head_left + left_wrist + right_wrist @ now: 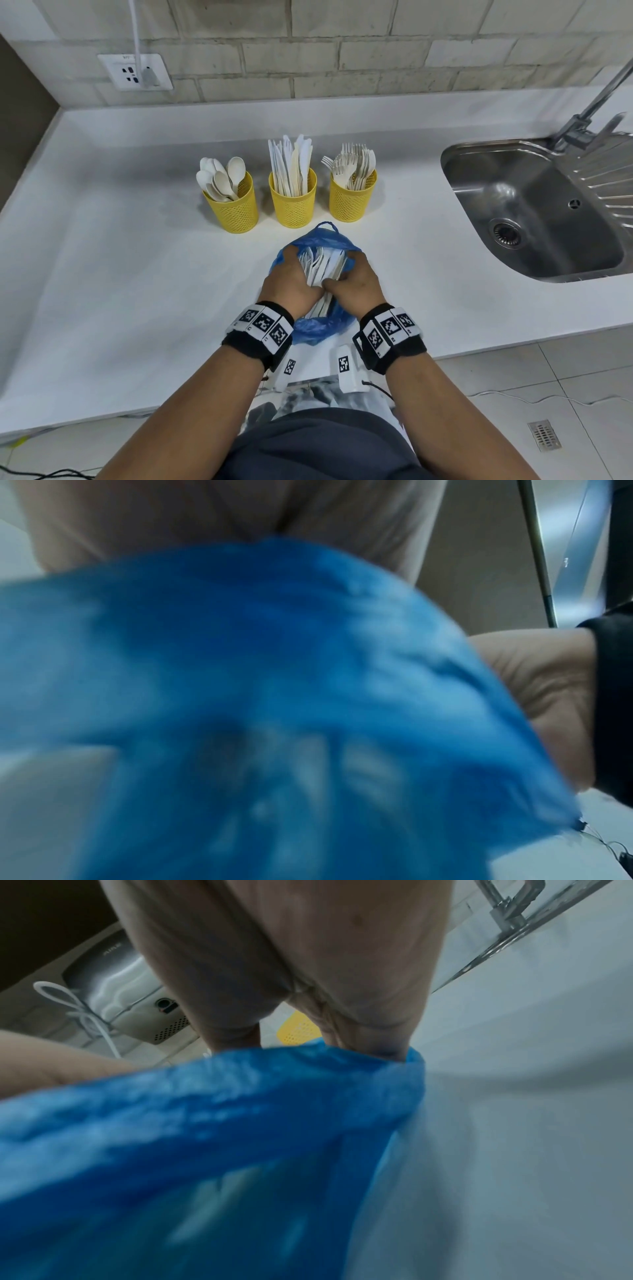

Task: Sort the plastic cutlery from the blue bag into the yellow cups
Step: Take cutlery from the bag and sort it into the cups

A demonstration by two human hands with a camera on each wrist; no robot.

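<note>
White counter [102,274] along a brick wall [342,61], steel sink [534,212] sunk in at the right with a tap [596,99] behind. Blue bag [320,236] lying open on the counter near the front edge, just before three yellow cups set in a row. Left cup [233,209] full of spoons, middle cup [294,202] of knives, right cup [351,198] of forks. White cutlery [322,263] bunched in the bag's mouth. Left hand [291,284] curled round the bag's left rim and the bundle; right hand [356,284] curled round the right rim, thumb across the cutlery. Both wrist views blurred, filled by blue plastic [274,683] [205,1137] with pale shapes showing through. Socket [135,72] on the wall at far left.
</note>
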